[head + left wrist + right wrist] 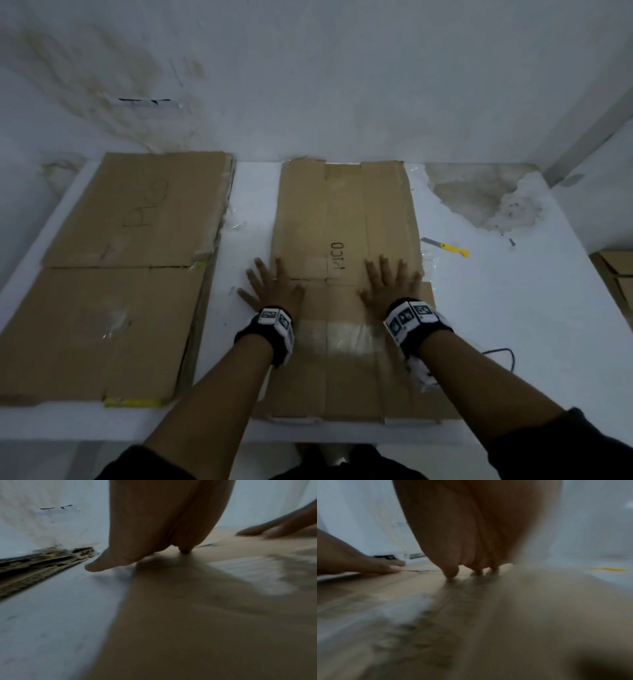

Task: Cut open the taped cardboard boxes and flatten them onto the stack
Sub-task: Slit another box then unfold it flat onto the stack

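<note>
We press the flattened box (346, 274) down on the white worktop (496, 308), left hand (274, 287) and right hand (390, 282) both spread flat, fingers apart. The stack (120, 267) lies to its left, the knife (445, 246) to its right.

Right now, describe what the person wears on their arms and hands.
Both hands are bare, no gloves. The left hand and right hand each have a black wrist strap carrying white blocks printed with black square markers. A white piece hangs below the right strap. Forearms are bare; dark sleeves start near the elbows.
</note>
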